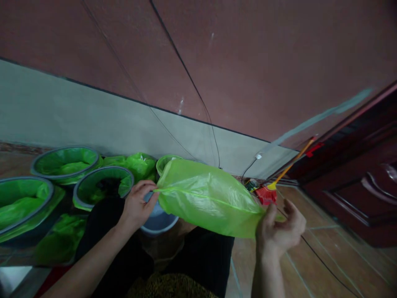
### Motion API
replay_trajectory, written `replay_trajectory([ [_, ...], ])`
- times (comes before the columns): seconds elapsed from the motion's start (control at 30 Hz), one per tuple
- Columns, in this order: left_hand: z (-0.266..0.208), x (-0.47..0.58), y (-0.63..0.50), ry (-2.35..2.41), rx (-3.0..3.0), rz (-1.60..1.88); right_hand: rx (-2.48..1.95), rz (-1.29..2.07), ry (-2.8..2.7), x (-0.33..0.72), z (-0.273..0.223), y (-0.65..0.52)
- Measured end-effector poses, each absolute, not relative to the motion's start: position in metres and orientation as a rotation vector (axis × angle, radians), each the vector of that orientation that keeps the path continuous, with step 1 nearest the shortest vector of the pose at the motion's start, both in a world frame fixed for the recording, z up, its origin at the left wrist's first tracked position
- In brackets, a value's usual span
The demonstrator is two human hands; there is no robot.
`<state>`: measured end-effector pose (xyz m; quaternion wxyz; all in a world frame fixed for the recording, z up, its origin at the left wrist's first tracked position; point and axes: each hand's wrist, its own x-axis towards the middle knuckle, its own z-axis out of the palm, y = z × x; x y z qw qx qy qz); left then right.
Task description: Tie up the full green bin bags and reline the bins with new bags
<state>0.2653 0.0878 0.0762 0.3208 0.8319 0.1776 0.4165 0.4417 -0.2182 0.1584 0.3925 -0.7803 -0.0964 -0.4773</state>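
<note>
A light green plastic bag (204, 194) is stretched sideways in front of me, puffed out with a crease along its middle. My left hand (139, 205) pinches its left edge between thumb and fingers. At the bag's other end, my right hand (277, 227) holds the right edge, with its fingers curled. A blue-grey bin (159, 221) stands below the bag between my knees, partly hidden by the bag and my left hand. Just behind the bag's left end shows the rim of a green bin (169, 158).
To the left stand several grey-rimmed bins lined with green bags, including a near bin (51, 194), a far bin (89, 150) and a middle bin (132, 178). A yellow-handled broom (293, 163) leans at the right, beside a dark red door (356, 194). A cable (328, 265) crosses the tiled floor.
</note>
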Motion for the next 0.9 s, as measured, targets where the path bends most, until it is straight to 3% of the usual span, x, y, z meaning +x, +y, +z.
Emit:
replay_trajectory([
  [0.07,0.084,0.272,0.080,0.423,2.198,1.090,-1.926,-1.225,-0.649,0.409,0.175,-0.186],
  [0.13,0.094,0.279,0.069,0.362,2.212,1.080,-1.958,-0.808,-1.145,0.379,0.181,-0.150],
  [0.3,0.116,0.290,0.044,0.162,2.302,1.109,-2.145,-0.474,-1.340,0.356,0.157,-0.093],
  [0.5,0.124,0.290,0.030,-0.004,2.281,1.041,-2.136,-0.467,-1.302,0.368,0.152,-0.111],
  [0.7,0.127,0.305,0.020,-0.173,2.238,0.865,-2.009,-0.427,-1.354,0.355,0.173,-0.130],
  [0.9,0.105,0.320,0.023,-0.085,2.204,0.724,-1.857,-0.608,-1.107,0.358,0.209,-0.160],
])
